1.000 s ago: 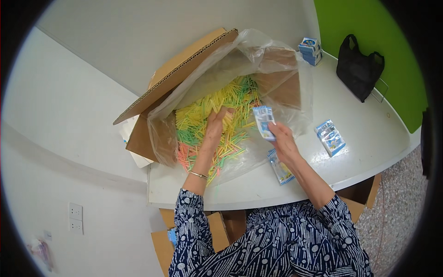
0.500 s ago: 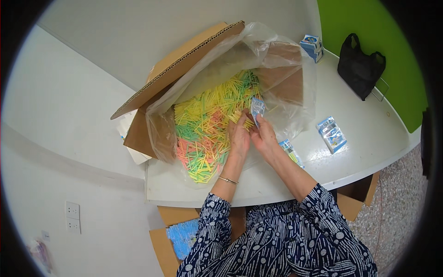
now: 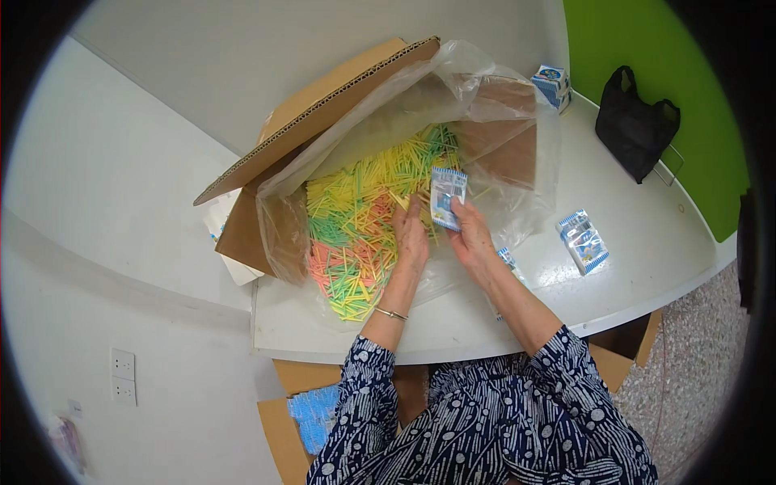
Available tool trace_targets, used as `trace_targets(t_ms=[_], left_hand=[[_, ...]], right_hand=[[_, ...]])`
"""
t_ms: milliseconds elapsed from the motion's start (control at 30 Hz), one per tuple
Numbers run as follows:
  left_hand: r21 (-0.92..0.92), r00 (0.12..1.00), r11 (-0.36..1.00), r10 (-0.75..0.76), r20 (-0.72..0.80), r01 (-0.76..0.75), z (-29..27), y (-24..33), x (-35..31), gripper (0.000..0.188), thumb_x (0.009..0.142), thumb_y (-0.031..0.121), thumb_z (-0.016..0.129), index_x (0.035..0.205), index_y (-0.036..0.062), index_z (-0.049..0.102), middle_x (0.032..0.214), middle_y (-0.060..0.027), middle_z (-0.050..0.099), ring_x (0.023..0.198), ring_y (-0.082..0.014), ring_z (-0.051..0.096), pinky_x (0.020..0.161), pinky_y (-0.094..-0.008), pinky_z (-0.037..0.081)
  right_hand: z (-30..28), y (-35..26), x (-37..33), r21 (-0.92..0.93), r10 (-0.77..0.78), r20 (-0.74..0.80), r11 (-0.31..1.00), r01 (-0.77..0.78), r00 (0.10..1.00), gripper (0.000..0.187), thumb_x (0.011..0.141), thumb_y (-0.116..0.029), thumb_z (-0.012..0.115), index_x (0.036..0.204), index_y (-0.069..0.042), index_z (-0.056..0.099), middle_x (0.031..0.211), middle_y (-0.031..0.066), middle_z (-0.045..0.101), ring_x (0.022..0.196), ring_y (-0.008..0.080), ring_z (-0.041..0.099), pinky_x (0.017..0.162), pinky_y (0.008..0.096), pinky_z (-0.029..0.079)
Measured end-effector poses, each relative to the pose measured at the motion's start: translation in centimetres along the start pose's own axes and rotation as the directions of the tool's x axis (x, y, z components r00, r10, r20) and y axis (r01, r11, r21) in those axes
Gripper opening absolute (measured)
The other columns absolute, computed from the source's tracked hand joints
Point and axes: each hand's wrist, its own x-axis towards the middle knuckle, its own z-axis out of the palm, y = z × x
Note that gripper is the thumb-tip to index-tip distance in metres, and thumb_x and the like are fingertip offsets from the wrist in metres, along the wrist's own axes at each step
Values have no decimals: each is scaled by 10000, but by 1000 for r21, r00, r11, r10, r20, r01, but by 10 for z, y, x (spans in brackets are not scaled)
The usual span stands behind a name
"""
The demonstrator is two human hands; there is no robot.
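My right hand (image 3: pixel 474 233) pinches a small blue-and-white packet (image 3: pixel 447 194) by its lower right edge and holds it upright over the box. To its left, my left hand (image 3: pixel 411 238) has its fingers curled round a few thin yellow sticks (image 3: pixel 399 200), partly hidden by the fingers. Under and beyond both hands lies a heap of short thin sticks (image 3: pixel 347 198) in yellow, green and pink. They fill a clear plastic bag (image 3: pixel 279 214) that lines an open cardboard box (image 3: pixel 242 234).
On the white table (image 3: pixel 630 242), a packet (image 3: pixel 582 241) lies at the right, and another (image 3: pixel 509 267) is partly behind my right forearm. Small boxes (image 3: pixel 553 85) and a black bag (image 3: pixel 636 125) stand farther back. Below the table edge, a carton holds several blue packs (image 3: pixel 314 416).
My hands have drawn apart. The packet in my right hand has turned its broad face into view, and fewer sticks show at my left fingers.
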Motion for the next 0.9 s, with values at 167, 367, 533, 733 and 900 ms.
trace_targets(t_ms=[167,367,533,733,900], left_hand=[[268,987,953,154,-39,-138,4,14,4,295,962,209,495,1169,-1,514,1056,-95,610,975,-188,572,885,-312,456],[91,998,995,-42,42,38,16,52,0,253,971,254,476,1065,21,499,979,-126,628,936,-231,620,864,-356,492],[6,978,1000,-14,209,13,44,84,-13,253,976,282,457,981,32,490,947,-164,627,896,-263,646,837,-378,519],[114,903,988,-138,408,100,67,100,-34,281,977,310,443,957,33,481,968,-191,631,909,-266,645,836,-367,523],[237,885,957,-254,391,170,71,91,-48,333,990,304,409,998,-9,525,959,-140,630,894,-190,620,781,-316,510]], right_hand=[[-11,-31,-4,-255,-119,154,954,156,981,163,905,-184,593,980,-41,620,923,17,646,794,81,583,731,243,467],[-14,-68,-25,-568,-55,228,803,178,972,187,882,-224,630,907,-39,643,793,-16,640,696,22,553,651,183,437],[-26,-89,-43,-726,220,240,687,24,946,199,876,-221,634,830,-30,664,725,-15,632,626,27,546,569,174,425],[-42,-105,-50,-743,331,294,670,-4,897,238,866,-231,649,912,0,680,761,5,657,661,43,577,599,180,447],[-44,-110,-54,-755,350,290,655,-11,891,226,864,-222,649,904,-3,688,769,9,659,676,48,574,624,189,444]])
